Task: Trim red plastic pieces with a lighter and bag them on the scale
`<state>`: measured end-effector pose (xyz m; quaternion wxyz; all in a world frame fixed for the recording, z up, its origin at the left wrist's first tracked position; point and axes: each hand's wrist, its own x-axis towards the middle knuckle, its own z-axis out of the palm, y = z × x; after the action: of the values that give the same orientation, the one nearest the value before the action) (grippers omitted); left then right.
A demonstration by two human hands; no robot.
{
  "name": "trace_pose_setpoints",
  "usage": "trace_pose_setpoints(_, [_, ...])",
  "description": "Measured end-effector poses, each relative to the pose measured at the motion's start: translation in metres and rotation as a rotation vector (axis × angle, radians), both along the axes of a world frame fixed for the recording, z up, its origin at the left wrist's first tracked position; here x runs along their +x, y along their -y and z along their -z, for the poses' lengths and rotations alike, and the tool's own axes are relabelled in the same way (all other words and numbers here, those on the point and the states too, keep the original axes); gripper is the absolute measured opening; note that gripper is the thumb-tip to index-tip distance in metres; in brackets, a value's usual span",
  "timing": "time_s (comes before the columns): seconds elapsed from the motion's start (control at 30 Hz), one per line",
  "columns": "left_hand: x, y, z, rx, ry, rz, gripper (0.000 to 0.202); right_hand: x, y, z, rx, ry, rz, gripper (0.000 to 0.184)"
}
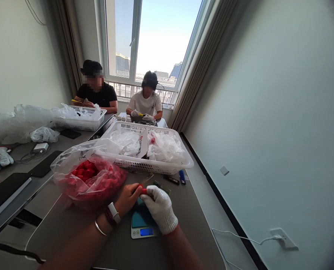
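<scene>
While mostly hidden by the fingers, a small red part is gripped between the bare left hand and the white-gloved right hand, above a digital scale; more red pieces are blurred inside a clear plastic bag.

Your gloved right hand and bare left hand conceal most of the red object between them. The digital scale's display is too small to read. The plastic bag blurs the red pieces inside. The lower frame edge cuts off both forearms.
</scene>
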<state>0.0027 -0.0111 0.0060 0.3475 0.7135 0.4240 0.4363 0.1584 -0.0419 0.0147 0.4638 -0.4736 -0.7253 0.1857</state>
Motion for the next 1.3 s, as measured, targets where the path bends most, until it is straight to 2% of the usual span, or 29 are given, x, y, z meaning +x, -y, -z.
trace_pose_setpoints(0.1, [0.0,0.001,0.001,0.064,-0.015,-0.007,0.05,0.002,0.001,-0.002,-0.116,-0.125,-0.044,0.02])
trace_pose_setpoints(0.2, [0.0,0.002,0.002,0.148,-0.027,-0.031,0.033,0.004,0.002,-0.007,-0.211,-0.269,-0.037,0.03])
trace_pose_setpoints(0.37, [-0.001,0.002,0.0,0.431,-0.075,-0.086,0.018,0.004,0.001,-0.013,-0.328,-0.346,-0.082,0.039])
trace_pose_setpoints(0.43, [-0.002,0.0,-0.001,0.474,-0.097,-0.119,0.015,0.004,0.001,-0.013,-0.36,-0.376,-0.126,0.038])
trace_pose_setpoints(0.53, [-0.004,-0.001,-0.001,0.431,-0.092,-0.103,0.03,0.002,0.0,-0.008,-0.407,-0.444,-0.193,0.029])
trace_pose_setpoints(0.67, [-0.005,-0.001,-0.002,0.316,-0.048,0.003,0.049,0.001,-0.003,0.0,-0.402,-0.493,-0.221,0.019])
trace_pose_setpoints(0.83, [-0.002,-0.001,0.0,0.276,-0.005,0.059,0.029,0.004,-0.005,-0.004,-0.431,-0.475,-0.094,0.023])
trace_pose_setpoints(0.93, [-0.001,-0.002,0.003,0.303,-0.042,0.082,0.025,0.005,-0.005,-0.005,-0.456,-0.457,-0.089,0.028])
trace_pose_setpoints(1.03, [-0.003,-0.005,0.005,0.276,-0.077,0.01,0.027,0.005,-0.004,-0.003,-0.448,-0.438,-0.13,0.029])
trace_pose_setpoints(1.13, [-0.006,-0.007,0.006,0.229,-0.102,-0.062,0.044,0.003,-0.004,0.0,-0.35,-0.333,-0.155,0.022])
trace_pose_setpoints(1.2, [-0.007,-0.006,0.006,0.229,-0.115,-0.095,0.048,0.003,-0.004,-0.001,-0.276,-0.238,-0.113,0.018])
trace_pose_setpoints(1.3, [-0.006,-0.004,0.004,0.252,-0.123,-0.18,0.037,0.005,-0.003,-0.004,-0.278,-0.238,-0.01,0.02])
